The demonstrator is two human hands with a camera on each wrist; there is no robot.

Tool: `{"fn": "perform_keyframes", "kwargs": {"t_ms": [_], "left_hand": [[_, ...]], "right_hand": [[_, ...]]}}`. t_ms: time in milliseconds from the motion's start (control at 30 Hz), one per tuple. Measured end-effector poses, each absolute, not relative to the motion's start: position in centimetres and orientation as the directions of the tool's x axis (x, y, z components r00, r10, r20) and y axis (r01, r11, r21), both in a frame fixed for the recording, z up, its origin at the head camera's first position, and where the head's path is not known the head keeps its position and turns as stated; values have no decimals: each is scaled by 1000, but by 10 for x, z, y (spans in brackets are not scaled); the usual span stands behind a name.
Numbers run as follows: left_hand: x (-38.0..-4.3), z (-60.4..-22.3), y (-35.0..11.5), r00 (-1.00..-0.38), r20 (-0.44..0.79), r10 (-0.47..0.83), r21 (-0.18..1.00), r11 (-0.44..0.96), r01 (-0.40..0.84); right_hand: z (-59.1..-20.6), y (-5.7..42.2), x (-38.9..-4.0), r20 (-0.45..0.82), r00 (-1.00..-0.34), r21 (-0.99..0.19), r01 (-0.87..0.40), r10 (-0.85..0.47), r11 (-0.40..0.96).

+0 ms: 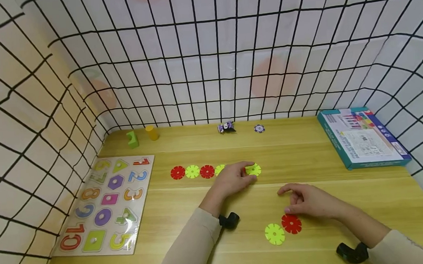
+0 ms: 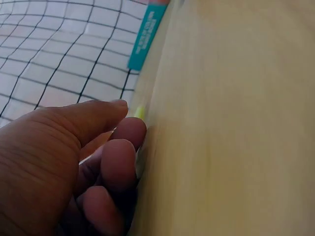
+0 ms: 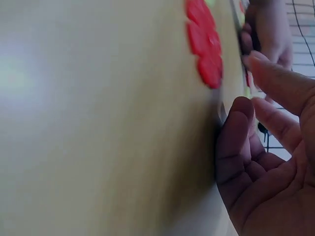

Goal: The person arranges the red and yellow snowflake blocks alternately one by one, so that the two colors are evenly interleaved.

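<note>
My left hand (image 1: 234,180) reaches over a row of flat notched discs, with thumb and index finger at opposite edges of the yellow-green disc (image 1: 253,169) at its right end. In the left wrist view a sliver of that yellow-green disc (image 2: 141,112) shows past the fingertips. The row also has a red disc (image 1: 178,172), a yellow-green one (image 1: 192,171) and another red one (image 1: 207,171); my hand partly covers the rest. My right hand (image 1: 310,201) hovers with loosely bent fingers, holding nothing, just above a loose red disc (image 1: 291,224). Beside that lies a loose yellow-green disc (image 1: 274,234).
At left lies a number-and-shape puzzle board (image 1: 103,207). Along the back are a green block (image 1: 132,140), a yellow cylinder (image 1: 152,133), a small purple figure (image 1: 226,127) and a round chip (image 1: 259,128). A teal-edged box (image 1: 364,138) sits at right. Black netting (image 1: 198,56) surrounds the table.
</note>
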State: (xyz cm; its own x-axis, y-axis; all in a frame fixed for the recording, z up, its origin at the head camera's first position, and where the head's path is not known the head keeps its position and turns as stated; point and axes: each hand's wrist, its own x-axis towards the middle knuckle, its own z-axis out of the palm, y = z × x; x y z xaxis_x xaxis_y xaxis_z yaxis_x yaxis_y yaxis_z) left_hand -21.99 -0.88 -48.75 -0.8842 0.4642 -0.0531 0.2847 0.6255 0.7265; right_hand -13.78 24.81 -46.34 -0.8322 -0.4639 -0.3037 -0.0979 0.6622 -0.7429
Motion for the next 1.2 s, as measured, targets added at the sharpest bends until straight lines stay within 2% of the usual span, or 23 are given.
{"fn": "perform_keyframes", "kwargs": {"t_ms": [167,333,500,700,833,933,1067,1200], "left_hand": [[-225,-487,3,-891,-62,449,652,694,304],[-226,-484,7,-900,-71,431,580,751,314],[-223,-482,9,-904,-88,419,562,770,302],[-221,-483,10,-909,-87,408,562,774,293],[-221,-484,9,-914,-84,396,557,780,287],[-222,-485,9,-917,-87,389,558,782,279],[-222,-486,9,-916,-92,390,556,783,278],[-223,-486,9,-916,-102,388,547,791,274]], "right_hand": [[-464,255,-113,-286,-805,-725,-174,-520,667],[-467,251,-104,-232,-832,-684,-229,-504,693],[-468,246,-105,-258,-846,-637,-214,-467,741],[-466,245,-106,-288,-836,-651,-186,-466,736],[-463,246,-109,-304,-824,-711,-138,-478,690],[-460,248,-119,-307,-829,-785,-58,-468,617],[-459,246,-144,-299,-886,-839,66,-355,541],[-461,239,-175,-294,-926,-816,114,-236,566]]}}
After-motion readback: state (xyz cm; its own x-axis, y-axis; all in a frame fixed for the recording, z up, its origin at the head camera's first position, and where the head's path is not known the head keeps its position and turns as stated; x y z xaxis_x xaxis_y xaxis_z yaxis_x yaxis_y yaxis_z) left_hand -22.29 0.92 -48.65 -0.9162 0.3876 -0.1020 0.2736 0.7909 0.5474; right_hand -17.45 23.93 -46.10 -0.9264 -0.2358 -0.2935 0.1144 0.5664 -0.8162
